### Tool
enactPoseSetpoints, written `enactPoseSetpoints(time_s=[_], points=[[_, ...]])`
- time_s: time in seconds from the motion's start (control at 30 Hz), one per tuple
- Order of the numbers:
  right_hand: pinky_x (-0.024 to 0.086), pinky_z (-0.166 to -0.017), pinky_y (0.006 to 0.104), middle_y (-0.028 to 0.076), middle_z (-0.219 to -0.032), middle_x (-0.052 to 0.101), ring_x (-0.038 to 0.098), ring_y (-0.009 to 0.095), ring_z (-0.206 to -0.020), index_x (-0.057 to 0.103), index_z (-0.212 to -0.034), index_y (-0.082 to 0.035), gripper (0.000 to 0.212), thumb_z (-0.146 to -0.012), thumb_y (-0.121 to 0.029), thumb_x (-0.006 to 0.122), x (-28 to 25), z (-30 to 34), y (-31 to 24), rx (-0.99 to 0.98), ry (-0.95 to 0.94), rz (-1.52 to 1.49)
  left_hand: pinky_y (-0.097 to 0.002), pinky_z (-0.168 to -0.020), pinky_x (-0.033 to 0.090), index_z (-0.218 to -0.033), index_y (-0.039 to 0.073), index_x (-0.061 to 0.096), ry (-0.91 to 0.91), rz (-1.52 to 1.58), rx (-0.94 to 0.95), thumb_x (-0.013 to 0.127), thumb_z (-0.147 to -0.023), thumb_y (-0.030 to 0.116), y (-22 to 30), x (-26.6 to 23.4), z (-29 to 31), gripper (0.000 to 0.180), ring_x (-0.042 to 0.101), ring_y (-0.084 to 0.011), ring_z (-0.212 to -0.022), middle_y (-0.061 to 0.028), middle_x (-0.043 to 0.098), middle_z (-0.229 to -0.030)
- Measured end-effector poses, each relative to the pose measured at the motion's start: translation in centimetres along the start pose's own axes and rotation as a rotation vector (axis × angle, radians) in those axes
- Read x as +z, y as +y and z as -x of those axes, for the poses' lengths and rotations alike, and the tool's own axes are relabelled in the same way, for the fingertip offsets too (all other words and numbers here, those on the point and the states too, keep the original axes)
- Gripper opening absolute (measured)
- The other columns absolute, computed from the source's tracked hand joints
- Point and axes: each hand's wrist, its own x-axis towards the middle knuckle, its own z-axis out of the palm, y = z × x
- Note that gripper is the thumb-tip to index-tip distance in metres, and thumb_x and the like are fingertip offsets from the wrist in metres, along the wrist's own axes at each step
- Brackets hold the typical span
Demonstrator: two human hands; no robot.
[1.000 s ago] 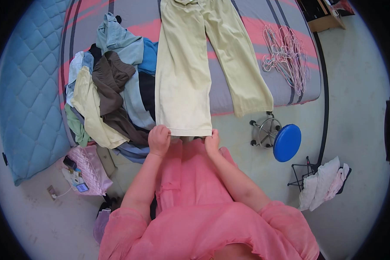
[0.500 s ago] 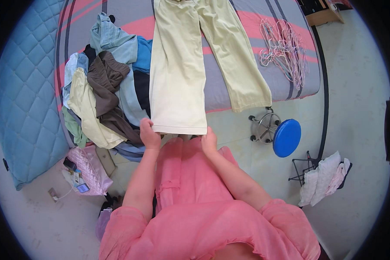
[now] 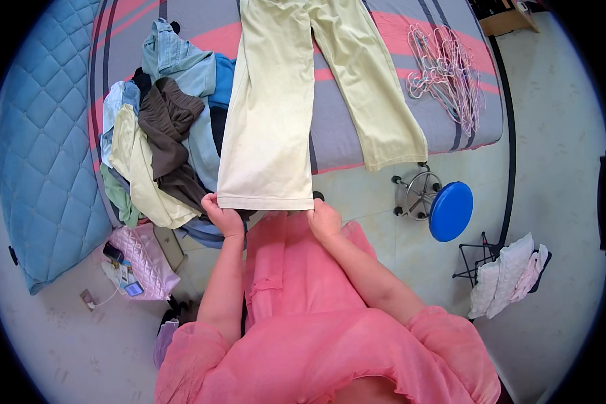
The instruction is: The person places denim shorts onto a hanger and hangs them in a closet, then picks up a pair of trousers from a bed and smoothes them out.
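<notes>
Pale yellow-green trousers (image 3: 273,114) lie along the bed, their waist cut off by the top of the view. The left trouser leg stretches past the bed's near edge toward me. At its hem, my left hand (image 3: 223,217) pinches the left corner and my right hand (image 3: 324,219) pinches the right corner, so the hem hangs taut between them. The other trouser leg lies to the right, its hem over the bed edge, touched by neither hand. Left of the trousers is a heap of clothes (image 3: 172,131) in brown, blue, cream and green.
Pink and white wire hangers (image 3: 444,77) lie at the bed's (image 3: 411,124) right. A blue round stool (image 3: 451,211) on a wheeled metal base stands on the floor. White cloths hang over a folding rack (image 3: 508,276). A pink quilted cover (image 3: 141,266) with small devices is lower left, beside a blue padded headboard (image 3: 44,148).
Both hands have shifted slightly left, carrying the held trouser hem with them. The whole scene sits a little differently in view.
</notes>
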Motion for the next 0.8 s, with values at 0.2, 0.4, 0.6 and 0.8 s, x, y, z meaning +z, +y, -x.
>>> enactPoseSetpoints(time_s=[0.2,0.4,0.6,0.8], points=[[0.047,-0.062,0.0462,0.016,-0.078,0.061,0.06,0.034,-0.071,0.052,-0.082,-0.005,0.022,-0.083,-0.025,0.046,-0.1,0.1,0.3,-0.008,0.021,-0.028,-0.025,-0.069,0.039,-0.09,0.002,0.045,0.039,-0.072,0.021,0.055,-0.085,0.012,1.6,0.1,0.5,0.016,0.042,-0.0125,-0.073,-0.0021,0.045,-0.082],[0.047,-0.062,0.0471,0.016,-0.078,0.061,0.06,0.035,-0.071,0.051,-0.082,-0.005,0.02,-0.082,-0.024,0.045,-0.3,0.3,0.7,-0.018,0.015,-0.022,-0.0243,-0.067,0.039,-0.091,0.002,0.044,-0.017,-0.03,-0.051,0.054,-0.086,0.012,1.3,-0.3,0.8,0.016,0.042,-0.0106,-0.072,-0.0015,0.046,-0.081],[0.047,-0.061,0.0469,0.016,-0.078,0.06,0.059,0.035,-0.071,0.05,-0.083,-0.005,0.019,-0.082,-0.023,0.046,-0.2,0.3,1.2,-0.032,0.006,-0.024,-0.0237,-0.066,0.039,-0.093,0.002,0.042,-0.05,0.017,-0.098,0.053,-0.087,0.011,0.7,-0.3,1.1,0.016,0.044,-0.0096,-0.071,-0.0014,0.046,-0.081],[0.047,-0.061,0.0466,0.016,-0.078,0.06,0.059,0.035,-0.07,0.049,-0.084,-0.005,0.019,-0.082,-0.024,0.046,-0.2,0.3,1.7,-0.037,0.01,-0.03,-0.0241,-0.066,0.04,-0.092,0.002,0.042,-0.069,0.0,-0.028,0.052,-0.086,0.009,1.1,-0.2,1.3,0.014,0.045,-0.0099,-0.071,-0.0021,0.047,-0.08]])
